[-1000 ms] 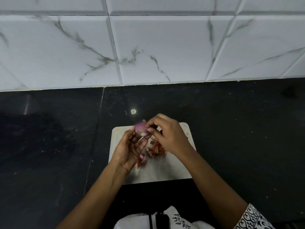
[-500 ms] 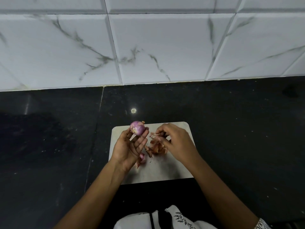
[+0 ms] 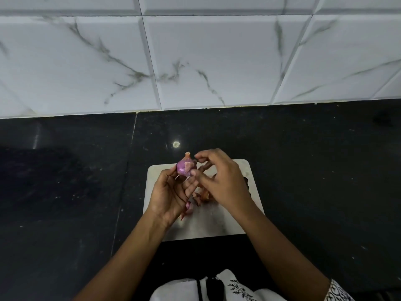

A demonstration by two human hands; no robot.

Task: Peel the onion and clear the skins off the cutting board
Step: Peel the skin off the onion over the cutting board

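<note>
Vs half a sec ago: R hand [image 3: 223,181] has left the skins [image 3: 204,197] and come back up to the onion [image 3: 184,168]. It was low over the board [image 3: 217,224], apart from the onion; now its thumb and index sit right at the onion's right side and top. Onion is in much the same spot, in L hand [image 3: 170,195], above the board's far-left corner. Its pointed tip now sticks up, w/ a pale scrap of skin on the front. Skins pile hasn't moved.

Grip: L hand is palm-up, thumb on the onion's left, fingertips under it and on its right. They're closed round it, so the onion is held clear of the board. R hand's fingers are curled, index hooked near the tip, thumb tip against the onion's lower right. Whether it pinches a bit of skin or just touches, can't tell; too small.

Materials:
- Onion: small, roundish, glossy purple-pink, thin root hairs at the bottom.
- Skins: papery, orange-brown, curled, heaped mid-board, partly hidden by R hand.
- Pink piece [image 3: 189,209]: lies on the board beside the pile, partly under L hand.
- Board: pale, flat, rect., rounded corners.
- Counter [image 3: 303,170]: black, polished, speckled, seam at left.
- Tiles [image 3: 217,61]: white marble-look, grey veins, bevelled edges.
- Sleeve [image 3: 338,290]: black-and-white pattern, on the R arm.
</note>
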